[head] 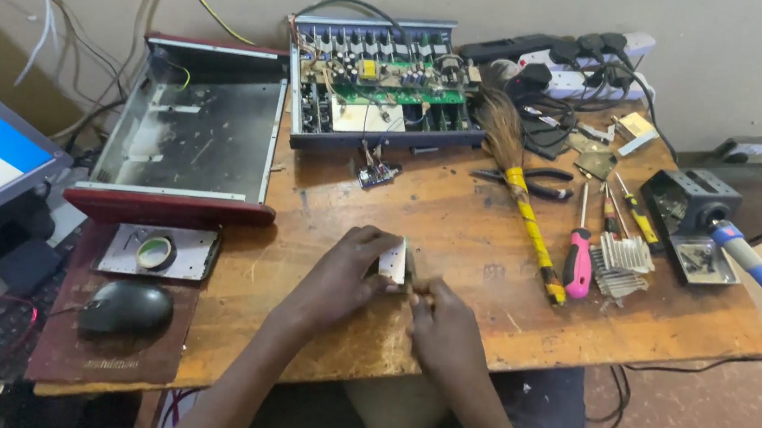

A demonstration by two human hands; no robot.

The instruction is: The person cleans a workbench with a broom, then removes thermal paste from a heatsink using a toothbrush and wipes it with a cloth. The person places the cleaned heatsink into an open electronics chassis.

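Note:
My left hand [343, 276] and my right hand [441, 327] meet over the near middle of a worn wooden table [455, 221]. Between them they hold a small pale rectangular part [393, 262], about the size of a matchbox. Fingers of the left hand curl around its left side. The right hand pinches its lower right edge. What lies under the part is hidden by the fingers.
An open amplifier chassis with circuit boards [375, 83] stands at the back, an empty metal case [194, 126] to its left. A small broom [520, 176], pliers, screwdrivers [579, 252], heat sinks [623, 261] and a soldering iron [753, 264] lie right. A mouse [125, 308], tape roll and monitor are left.

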